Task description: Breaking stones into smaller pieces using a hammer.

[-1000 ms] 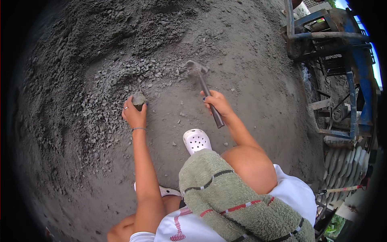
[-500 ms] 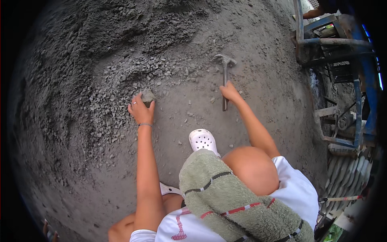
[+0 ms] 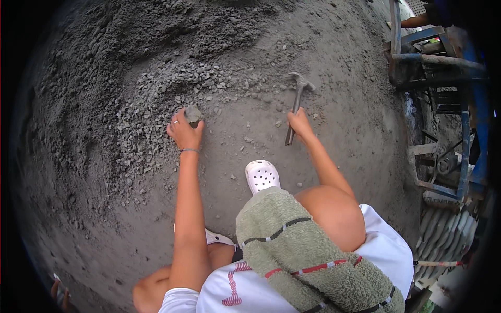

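Observation:
My left hand point(image 3: 185, 130) grips a grey stone point(image 3: 193, 113) at the edge of a spread of broken stone chips point(image 3: 143, 122), its fingers and thumb bent round the near side. To the right, my right hand point(image 3: 300, 123) is wrapped round the handle of a claw hammer point(image 3: 296, 101). The hammer's metal head points away from me, and the handle's end sticks out below my fist. Whether the stone rests on the ground or is lifted a little, I cannot tell.
A mound of dark grey grit point(image 3: 109, 47) rises at the far left. Along the right stands a blue metal frame machine point(image 3: 464, 141), with stacked pale sacks point(image 3: 446, 229) nearer me. Another person's arm point(image 3: 416, 21) shows at the far right. My white clog point(image 3: 262, 176) is between my hands.
The hammer has shifted slightly right and its head now leans further right. My left hand stays on the stone, and the whole view has moved a little.

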